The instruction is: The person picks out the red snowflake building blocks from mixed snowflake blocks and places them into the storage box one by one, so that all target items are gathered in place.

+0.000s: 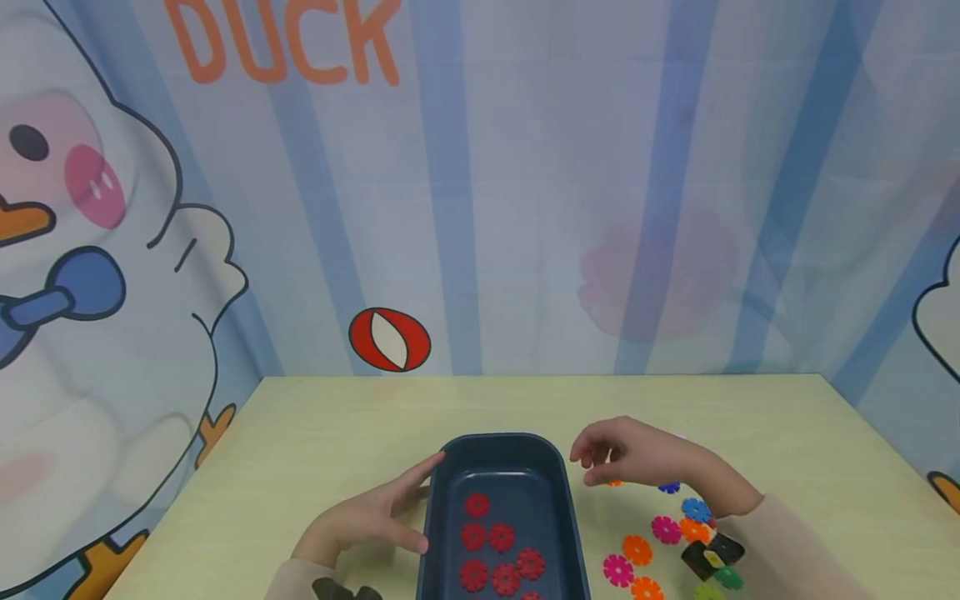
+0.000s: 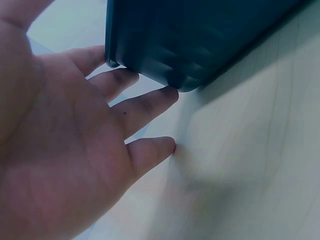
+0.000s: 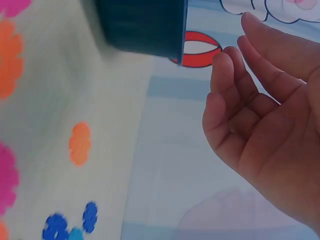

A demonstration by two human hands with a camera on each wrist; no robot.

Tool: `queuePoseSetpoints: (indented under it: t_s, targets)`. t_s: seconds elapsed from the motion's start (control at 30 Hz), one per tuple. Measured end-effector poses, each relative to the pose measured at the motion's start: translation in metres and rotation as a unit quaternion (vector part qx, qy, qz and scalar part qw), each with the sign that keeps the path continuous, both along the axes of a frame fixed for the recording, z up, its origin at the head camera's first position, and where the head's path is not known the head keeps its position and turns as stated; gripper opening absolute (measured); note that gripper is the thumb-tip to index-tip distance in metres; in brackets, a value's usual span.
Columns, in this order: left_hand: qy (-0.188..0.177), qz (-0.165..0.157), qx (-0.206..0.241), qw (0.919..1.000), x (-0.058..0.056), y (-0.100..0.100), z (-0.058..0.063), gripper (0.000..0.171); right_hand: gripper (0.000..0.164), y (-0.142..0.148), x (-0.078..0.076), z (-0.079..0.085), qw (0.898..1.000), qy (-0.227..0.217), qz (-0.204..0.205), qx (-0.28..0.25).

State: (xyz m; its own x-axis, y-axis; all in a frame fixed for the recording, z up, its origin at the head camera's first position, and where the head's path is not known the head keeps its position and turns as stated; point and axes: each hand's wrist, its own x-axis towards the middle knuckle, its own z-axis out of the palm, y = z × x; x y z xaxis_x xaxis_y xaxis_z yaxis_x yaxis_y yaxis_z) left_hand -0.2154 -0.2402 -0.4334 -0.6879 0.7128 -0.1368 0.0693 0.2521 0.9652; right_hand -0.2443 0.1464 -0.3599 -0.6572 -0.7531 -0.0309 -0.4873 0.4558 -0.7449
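My left hand (image 1: 371, 515) spreads its fingers along the left side of a dark blue tray (image 1: 495, 457). In the left wrist view its fingertips (image 2: 167, 95) meet the tray's outer wall (image 2: 200, 40), the fingers nearly straight. Several red flower-shaped plastic pieces (image 1: 502, 537) lie flat on the tray's floor. To the right of the tray, my right hand (image 1: 645, 452) hovers above the table with loosely curled fingers. Nothing shows between those fingers (image 3: 222, 72) in the right wrist view.
Loose flower pieces lie on the table right of the tray: orange (image 1: 637, 550), pink (image 1: 618, 571), blue (image 1: 696, 510) and green ones, some partly behind the right arm. The pale wooden table (image 1: 337, 417) ends at a printed curtain (image 1: 510, 208) behind.
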Motion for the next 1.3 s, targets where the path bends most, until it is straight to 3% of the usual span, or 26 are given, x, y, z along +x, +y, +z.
queuePoseSetpoints:
  t_s: [0.4,0.8,1.3]
  targets:
    - [-0.008,-0.002,-0.003,1.0,-0.001,0.0,-0.001,0.103,0.027,0.059,0.009,-0.021,0.997,-0.037,-0.06,0.006]
    - [-0.002,0.0,-0.002,1.0,0.0,0.001,0.0,0.102,0.028,0.118,0.008,-0.047,0.991,-0.024,-0.126,0.045]
    - [-0.005,0.001,-0.001,1.0,-0.001,0.0,-0.001,0.101,0.038,0.139,0.004,-0.062,0.978,-0.047,-0.177,0.103]
